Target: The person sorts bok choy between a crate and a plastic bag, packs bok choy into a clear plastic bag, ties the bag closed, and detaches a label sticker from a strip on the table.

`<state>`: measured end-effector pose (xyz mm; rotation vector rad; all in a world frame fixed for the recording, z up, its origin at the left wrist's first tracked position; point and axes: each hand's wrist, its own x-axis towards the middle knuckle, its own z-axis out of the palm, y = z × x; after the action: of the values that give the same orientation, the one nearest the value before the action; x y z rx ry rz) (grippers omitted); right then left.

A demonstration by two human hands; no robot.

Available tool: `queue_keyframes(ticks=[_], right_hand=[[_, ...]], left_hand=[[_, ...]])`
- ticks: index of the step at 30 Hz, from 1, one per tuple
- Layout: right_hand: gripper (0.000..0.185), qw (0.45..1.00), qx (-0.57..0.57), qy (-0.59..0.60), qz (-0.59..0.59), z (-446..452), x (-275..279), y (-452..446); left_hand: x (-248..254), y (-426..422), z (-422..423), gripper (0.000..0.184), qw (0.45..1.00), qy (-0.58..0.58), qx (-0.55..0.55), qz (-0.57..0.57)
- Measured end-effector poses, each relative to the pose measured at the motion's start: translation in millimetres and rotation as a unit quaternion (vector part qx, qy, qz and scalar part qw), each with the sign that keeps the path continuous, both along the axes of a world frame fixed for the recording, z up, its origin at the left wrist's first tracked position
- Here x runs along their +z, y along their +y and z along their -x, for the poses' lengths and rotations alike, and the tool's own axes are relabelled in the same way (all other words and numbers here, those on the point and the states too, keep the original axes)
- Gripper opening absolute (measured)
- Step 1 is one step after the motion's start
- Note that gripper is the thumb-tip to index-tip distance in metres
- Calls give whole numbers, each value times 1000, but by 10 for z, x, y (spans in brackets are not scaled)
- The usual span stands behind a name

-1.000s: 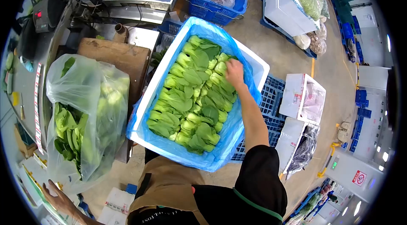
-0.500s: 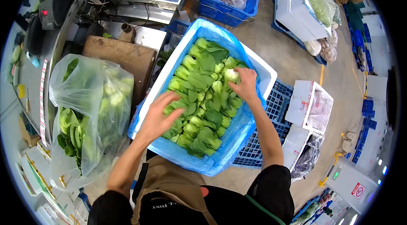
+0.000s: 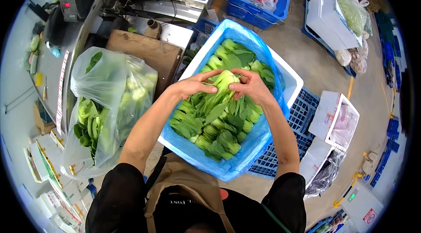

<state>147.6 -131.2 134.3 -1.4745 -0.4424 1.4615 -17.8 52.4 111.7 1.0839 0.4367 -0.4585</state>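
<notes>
A pale-stemmed bok choy [image 3: 224, 80] is held between my two hands, above the middle of the crate. My left hand [image 3: 196, 84] grips it from the left, thumb on the near side and fingers along the far side. On its right, my right hand [image 3: 251, 85] closes thumb and fingers around the base. Beneath them, rows of bok choy [image 3: 223, 143] fill a white foam box [image 3: 287, 73] lined with a blue plastic bag [image 3: 245, 163]. My hands cover part of the rows.
To the left stands a clear plastic bag [image 3: 98, 84] with more bok choy, beside a brown board [image 3: 144, 53]. A blue basket [image 3: 258, 13] with red items in plastic is at the back. Blue crates [image 3: 302, 105] and white foam boxes [image 3: 329, 119] sit at right.
My left hand has moved right and closed on the bok choy. My right hand has brought it toward the middle from the box's right side. The view has shifted left.
</notes>
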Motion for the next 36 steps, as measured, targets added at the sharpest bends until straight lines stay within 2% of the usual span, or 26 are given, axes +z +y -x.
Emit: queue_keyframes(ticks=[2, 5, 8, 9, 12, 13, 17, 20, 21, 22, 23, 24, 25, 27, 28, 29, 30, 32, 33, 35, 36], right_hand=[[60, 998, 48, 22, -15, -5, -84, 127], [55, 991, 135, 25, 7, 8, -106, 344], [55, 963, 245, -92, 63, 124, 73, 639], [53, 961, 248, -108, 52, 160, 73, 707], [48, 934, 293, -195, 63, 255, 230, 994], [41, 928, 298, -216, 60, 297, 250, 1075], [37, 900, 381, -210, 23, 267, 273, 1354], [32, 901, 417, -106, -47, -194, -103, 1496], [31, 935, 339, -92, -49, -289, 16, 1510], [31, 962, 259, -76, -49, -353, 135, 1529], [29, 982, 163, -59, -68, -387, 23, 1606], [27, 993, 66, -43, -87, -421, -144, 1716], [26, 993, -7, -38, -116, -455, -289, 1836], [28, 981, -104, -119, -109, -460, -537, 2057], [30, 970, -152, -159, -104, -448, -673, 2131], [38, 961, -130, -222, -102, -477, -834, 2146], [41, 922, -114, -353, -108, -448, -935, 2114], [49, 793, -75, -595, -112, -339, -1026, 1934], [61, 787, -90, -597, -129, -154, -829, 1789], [71, 904, -97, -410, -70, 290, -525, 1444], [80, 963, -139, -215, -88, 516, -568, 1292]], left_hand=[[5, 87, 91, 89, 999, 5, 1, -41], [70, 192, 239, 80, 999, 4, 21, -32], [223, 325, 320, 77, 999, 42, -8, -15], [172, 385, 367, 73, 998, 38, -5, -42], [149, 520, 521, 72, 997, 33, 49, 43], [86, 557, 570, 74, 997, 28, 62, 33], [36, 651, 764, 86, 991, 33, 117, 56], [-81, 695, 1114, 88, 981, -42, 99, 163], [75, 633, 1160, 91, 968, -11, 149, 202], [166, 593, 1178, 92, 971, -15, 175, 164], [235, 564, 1159, 92, 972, -20, 199, 124], [262, 541, 1136, 92, 971, -26, 223, 83], [259, 534, 1113, 92, 981, -40, 191, 7], [300, 482, 1012, 92, 981, -20, 173, -83], [314, 447, 967, 91, 978, -9, 164, -127], [233, 422, 959, 92, 966, -37, 149, -210], [224, 396, 936, 94, 957, -33, 154, -243], [217, 356, 899, 96, 937, -23, 163, -308], [262, 353, 888, 103, 922, -24, 148, -357], [277, 337, 865, 110, 918, -52, 140, -368], [263, 317, 845, 114, 916, -66, 135, -371]])
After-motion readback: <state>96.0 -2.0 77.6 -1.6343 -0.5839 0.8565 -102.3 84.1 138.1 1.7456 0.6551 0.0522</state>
